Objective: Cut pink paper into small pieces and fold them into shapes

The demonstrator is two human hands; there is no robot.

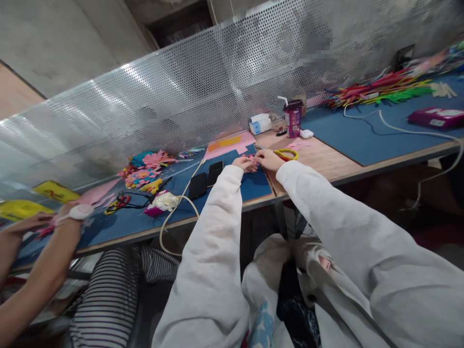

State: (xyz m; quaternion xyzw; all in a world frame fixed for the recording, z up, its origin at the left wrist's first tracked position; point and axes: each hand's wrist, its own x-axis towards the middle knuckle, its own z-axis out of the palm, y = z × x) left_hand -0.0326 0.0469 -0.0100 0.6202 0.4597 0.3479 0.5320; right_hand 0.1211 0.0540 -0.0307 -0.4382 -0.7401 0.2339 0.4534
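My left hand (245,164) and my right hand (268,159) meet above the blue mat (250,186), fingers closed on a small pink paper piece (252,158). Its exact shape is too small to make out, and fingers cover part of it. Just right of my right hand lie scissors with yellow handles (288,154). Behind my hands, pink paper sheets (232,145) rest on the table. To the left, two dark phones (206,180) lie side by side on the mat.
Paper flowers (147,169), a glue gun (151,186) and a pale cable (181,197) lie leftward. A purple cup with a straw (293,118) and a tissue pack (260,124) stand behind. A co-worker's hands (54,220) work at far left. Colourful pipe cleaners (380,89) lie at right.
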